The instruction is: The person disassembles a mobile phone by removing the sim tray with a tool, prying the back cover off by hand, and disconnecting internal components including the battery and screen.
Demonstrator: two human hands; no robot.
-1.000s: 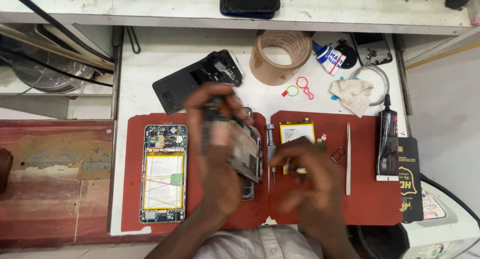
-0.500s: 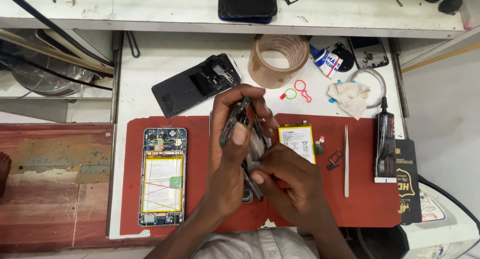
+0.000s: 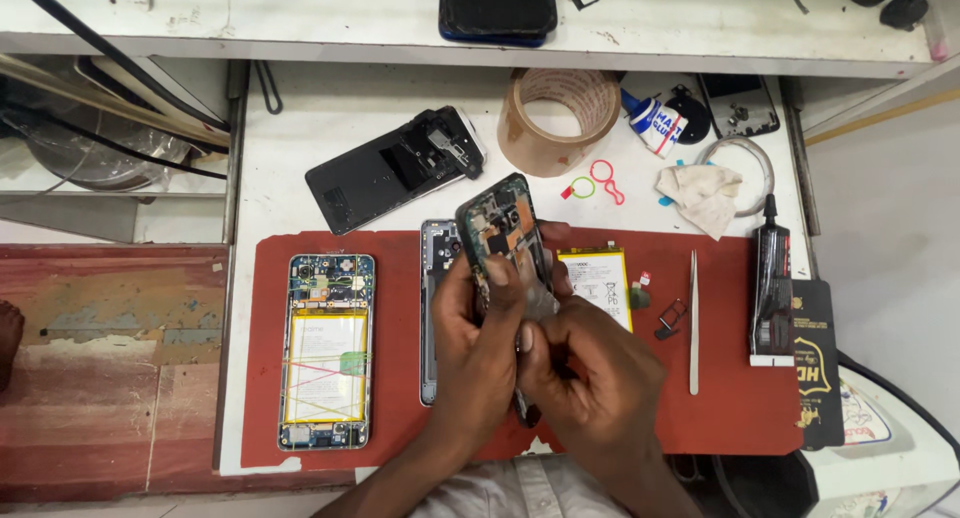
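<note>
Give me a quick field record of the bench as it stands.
left hand: grips dark opened phone frame with exposed circuit board, tilted above mat
right hand: at the frame's lower part
red rubber mat: bears opened phone with yellow battery, loose white battery, metal tweezers
white tabletop: brown tape roll, black back cover

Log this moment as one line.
left hand: holds opened phone | right hand: at its lower part | below: red mat | beside: battery
</note>
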